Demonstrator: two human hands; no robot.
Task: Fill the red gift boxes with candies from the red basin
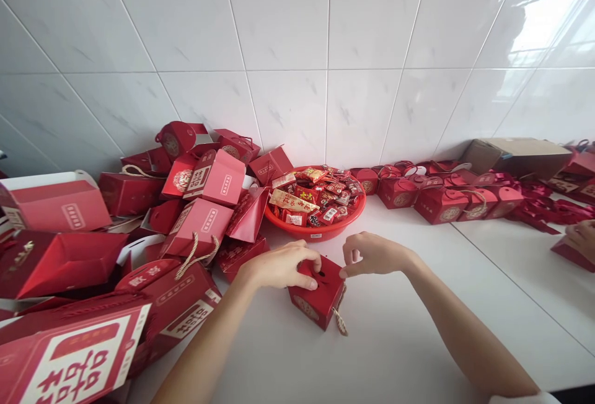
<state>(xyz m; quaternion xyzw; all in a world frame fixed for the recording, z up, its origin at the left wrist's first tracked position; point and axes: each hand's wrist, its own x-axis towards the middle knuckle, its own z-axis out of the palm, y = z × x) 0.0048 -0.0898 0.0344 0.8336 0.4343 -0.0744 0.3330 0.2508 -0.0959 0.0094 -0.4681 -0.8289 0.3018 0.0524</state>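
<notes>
A small red gift box (pixel 320 292) stands closed on the white tabletop in front of me, with a dark hole in its top. A twisted beige rope handle (pixel 341 322) hangs from its right side. My left hand (pixel 290 266) grips the top of the box, thumb and curled fingers around the folded flaps. At the box's right edge is my right hand (pixel 369 255), its fingers bent and a gap showing between them and the thumb. That thumb's tip is by the box's corner; nothing shows in this hand. Behind the box sits a red basin (pixel 316 230) of wrapped candies and snacks (pixel 320 196).
Many red gift boxes (pixel 204 224) lie piled on the left. Along the wall at right stand several closed red boxes (pixel 439 204), red ribbons (pixel 530 212) and a brown cardboard box (pixel 515 150). Another person's hand (pixel 581 240) holds a red box at the right edge.
</notes>
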